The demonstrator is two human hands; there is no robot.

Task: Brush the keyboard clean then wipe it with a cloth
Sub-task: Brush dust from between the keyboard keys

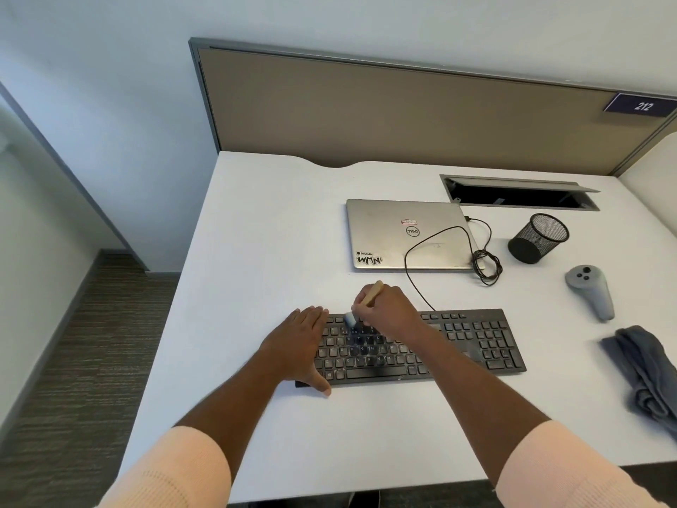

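Looking down, I saw the white desk with the black keyboard lying flat near its front edge. The grey cloth sat in a heap off to the right, well apart from the keys. My left hand lay flat and wide on the keyboard's left end. My right hand gripped the small brush, bristles touching the top rows. I judged this was the brushing step. Next, I thought, came sweeping the other keys, then the cloth.
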